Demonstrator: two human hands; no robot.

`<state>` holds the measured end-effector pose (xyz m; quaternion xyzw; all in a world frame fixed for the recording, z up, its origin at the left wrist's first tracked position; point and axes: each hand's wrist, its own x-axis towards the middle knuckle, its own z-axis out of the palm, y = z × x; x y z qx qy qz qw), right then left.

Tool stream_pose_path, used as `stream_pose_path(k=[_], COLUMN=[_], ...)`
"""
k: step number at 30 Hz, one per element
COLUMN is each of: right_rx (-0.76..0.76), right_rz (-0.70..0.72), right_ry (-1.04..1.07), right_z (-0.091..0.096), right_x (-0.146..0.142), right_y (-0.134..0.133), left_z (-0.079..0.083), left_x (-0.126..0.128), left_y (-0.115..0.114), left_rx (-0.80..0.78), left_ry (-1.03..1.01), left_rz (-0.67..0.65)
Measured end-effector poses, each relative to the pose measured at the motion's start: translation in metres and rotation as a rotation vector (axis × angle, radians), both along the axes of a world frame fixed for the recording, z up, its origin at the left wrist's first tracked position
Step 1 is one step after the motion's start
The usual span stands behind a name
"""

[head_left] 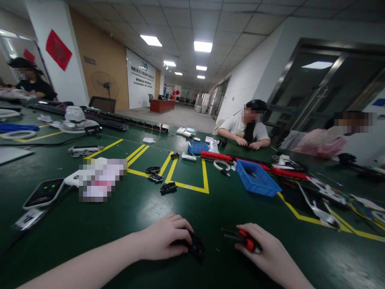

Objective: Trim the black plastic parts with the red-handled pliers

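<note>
My left hand (168, 239) rests on the table, its fingers closed on the edge of a small black plastic part (197, 245). The fingers cover some of that part. To its right, my right hand (264, 251) grips red-and-black-handled pliers (249, 240), whose dark, thin tips point left toward the black part without touching it. A tiny pale scrap (217, 250) lies between the part and the pliers. Beyond my left hand are several similar black parts (168, 188), lying loose near yellow tape lines (192, 187).
A blue bin (255, 180) stands right of centre, beside a long red strip (288, 174). Cables and white pieces lie at the right. On the left are a white device (43, 193) and a blurred packet (104, 180). Across the table sits a person in white (245, 128).
</note>
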<state>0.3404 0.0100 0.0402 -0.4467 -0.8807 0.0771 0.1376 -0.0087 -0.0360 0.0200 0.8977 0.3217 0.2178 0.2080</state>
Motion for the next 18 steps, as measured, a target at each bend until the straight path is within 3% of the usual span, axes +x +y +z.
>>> stream_pose_path(k=[7, 18], right_rx=[0.089, 0.517], right_rz=[0.037, 0.191], right_ry=[-0.123, -0.132], right_z=[0.004, 0.011], right_x=[-0.005, -0.026], right_y=[-0.006, -0.007], left_z=[-0.005, -0.011], left_x=[0.005, 0.012], left_y=[0.003, 0.005], left_rx=[0.062, 0.108], left_ry=[-0.002, -0.022], left_rz=[0.014, 0.070])
